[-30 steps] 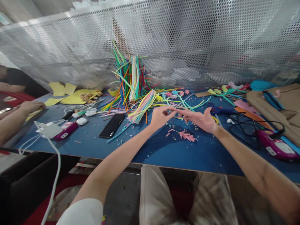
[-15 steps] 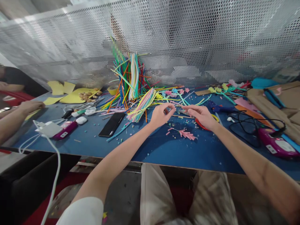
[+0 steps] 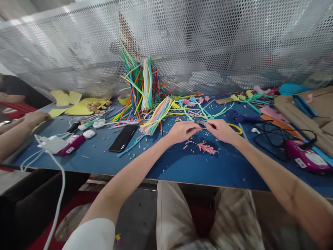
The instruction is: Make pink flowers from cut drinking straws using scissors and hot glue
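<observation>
A thin brownish stick (image 3: 203,128) bridges the small gap between my two hands, just above the table. My left hand (image 3: 179,133) pinches its left end, thumb and fingers pressed together. At the other end my right hand (image 3: 222,130) is closed with bent fingers, its fingertips partly hidden. Pliers with a yellow handle (image 3: 237,128) lie behind my right hand, which covers much of them. In front of the hands rests a pink fringed sprig (image 3: 207,148) with a thin pale wire at its left.
Pipe cleaner bundles (image 3: 156,116) stand and lie at the back. A black phone (image 3: 123,138) lies left, beyond it a white-and-purple charger (image 3: 70,144). Right are a blue glue gun (image 3: 244,117), black cable and purple device (image 3: 308,156). Another person's hand (image 3: 36,118) rests far left.
Both hands have come down and closer together. The right fingers have gone from stretched out to closed, and the thin stick now spans between the hands.
</observation>
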A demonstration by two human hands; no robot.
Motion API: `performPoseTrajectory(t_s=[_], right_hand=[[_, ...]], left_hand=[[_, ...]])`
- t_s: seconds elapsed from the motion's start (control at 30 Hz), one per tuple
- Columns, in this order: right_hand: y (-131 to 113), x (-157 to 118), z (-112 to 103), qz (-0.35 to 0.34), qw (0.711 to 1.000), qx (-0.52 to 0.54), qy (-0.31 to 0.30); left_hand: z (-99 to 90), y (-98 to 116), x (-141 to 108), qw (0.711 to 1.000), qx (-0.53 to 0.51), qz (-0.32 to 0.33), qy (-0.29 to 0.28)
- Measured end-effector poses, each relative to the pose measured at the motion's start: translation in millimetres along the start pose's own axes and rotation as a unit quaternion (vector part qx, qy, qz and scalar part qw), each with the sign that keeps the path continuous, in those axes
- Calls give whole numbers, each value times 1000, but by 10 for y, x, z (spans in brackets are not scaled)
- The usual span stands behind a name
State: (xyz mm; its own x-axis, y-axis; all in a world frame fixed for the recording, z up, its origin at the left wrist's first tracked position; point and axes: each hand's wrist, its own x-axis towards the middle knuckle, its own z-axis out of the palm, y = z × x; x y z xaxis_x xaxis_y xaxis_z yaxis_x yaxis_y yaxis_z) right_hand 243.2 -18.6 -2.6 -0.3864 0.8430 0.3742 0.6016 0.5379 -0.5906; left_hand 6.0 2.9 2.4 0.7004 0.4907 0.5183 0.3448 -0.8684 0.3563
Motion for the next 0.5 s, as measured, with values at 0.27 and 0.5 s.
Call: performPoseTrajectory(t_s=[0.27, 0.5], right_hand=[[26, 8, -57, -12, 999, -13, 27], [0, -7, -58, -12, 1000, 1, 24]], left_hand=[[-157, 0, -20, 1000, 27, 1, 5], [-85, -62, 2, 999, 35, 7, -4]])
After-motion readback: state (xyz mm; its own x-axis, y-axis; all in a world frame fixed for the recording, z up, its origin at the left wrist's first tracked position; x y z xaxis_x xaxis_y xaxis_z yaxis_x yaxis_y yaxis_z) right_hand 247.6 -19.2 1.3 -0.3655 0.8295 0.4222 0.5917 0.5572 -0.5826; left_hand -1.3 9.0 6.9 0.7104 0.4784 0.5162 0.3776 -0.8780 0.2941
